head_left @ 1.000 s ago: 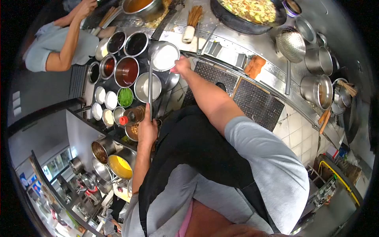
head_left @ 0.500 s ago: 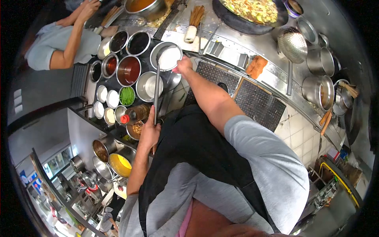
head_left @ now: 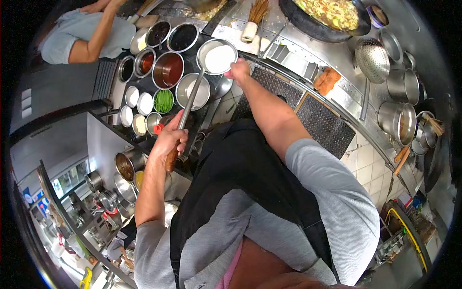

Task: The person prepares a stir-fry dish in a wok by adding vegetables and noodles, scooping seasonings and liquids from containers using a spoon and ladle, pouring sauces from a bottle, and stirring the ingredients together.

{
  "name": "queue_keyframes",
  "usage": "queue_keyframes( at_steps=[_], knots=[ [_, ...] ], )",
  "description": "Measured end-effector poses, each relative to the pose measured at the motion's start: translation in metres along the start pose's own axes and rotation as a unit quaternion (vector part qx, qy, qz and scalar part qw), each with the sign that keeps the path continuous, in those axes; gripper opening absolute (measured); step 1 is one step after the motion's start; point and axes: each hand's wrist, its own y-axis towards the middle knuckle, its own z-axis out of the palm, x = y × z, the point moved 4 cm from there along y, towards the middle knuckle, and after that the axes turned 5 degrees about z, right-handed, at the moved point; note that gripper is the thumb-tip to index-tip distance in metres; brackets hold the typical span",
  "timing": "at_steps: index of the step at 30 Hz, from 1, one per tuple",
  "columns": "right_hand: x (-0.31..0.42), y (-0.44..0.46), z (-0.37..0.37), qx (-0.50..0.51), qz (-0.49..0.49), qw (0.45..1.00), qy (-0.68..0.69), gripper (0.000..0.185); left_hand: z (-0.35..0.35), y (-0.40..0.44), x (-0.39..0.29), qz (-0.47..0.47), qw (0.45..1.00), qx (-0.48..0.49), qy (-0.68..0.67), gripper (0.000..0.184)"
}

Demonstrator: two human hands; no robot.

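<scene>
A long-handled ladle (head_left: 191, 98) with a wooden grip slants across the counter, its handle in my left hand (head_left: 172, 137). Its far end reaches the rim of a steel bowl (head_left: 203, 48) holding white contents. My right hand (head_left: 239, 70) pinches that bowl's right rim. Below it stands a steel pot (head_left: 181, 91) with pale contents, under the ladle's shaft. Left of these are a pot of red-brown sauce (head_left: 168, 70), a bowl of chopped greens (head_left: 163, 101) and small white-filled bowls (head_left: 145, 104). A red-capped bottle (head_left: 158, 128) lies partly behind my left hand.
A wok of sliced food (head_left: 332, 17) sits at the top right, near a bamboo brush (head_left: 254, 21) and a perforated ladle (head_left: 372, 60). Steel pots (head_left: 403, 86) line the right side. Another person's arm (head_left: 98, 41) is at the upper left.
My left hand has moved back toward me and turned, showing the wooden grip, and the ladle slants more. The ladle's head has left the bowl's middle. The whole view has shifted slightly.
</scene>
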Motion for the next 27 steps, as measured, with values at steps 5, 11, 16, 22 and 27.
queue_keyframes(
  at_steps=[5, 11, 16, 22, 27],
  knots=[
    [-0.002, 0.002, 0.0, 0.0, -0.008, 1.0, 0.016, 0.018, 0.002, -0.003, -0.003, -0.031, 0.993, 0.01, -0.112, 0.075],
    [-0.004, 0.007, 0.001, 0.004, -0.012, 0.999, 0.032, 0.019, 0.005, -0.008, 0.011, -0.01, 0.989, 0.014, -0.145, 0.074],
    [-0.004, 0.008, 0.001, 0.003, -0.006, 1.0, 0.014, 0.018, 0.014, -0.016, 0.02, 0.035, 0.998, -0.031, -0.039, 0.08],
    [0.0, 0.002, 0.0, 0.019, 0.004, 1.0, -0.005, 0.014, 0.032, -0.024, 0.031, 0.103, 0.982, -0.107, 0.121, 0.077],
    [-0.003, 0.006, -0.002, 0.022, 0.009, 1.0, -0.013, 0.014, 0.04, -0.039, 0.02, 0.116, 0.943, -0.131, 0.283, 0.077]
  ],
)
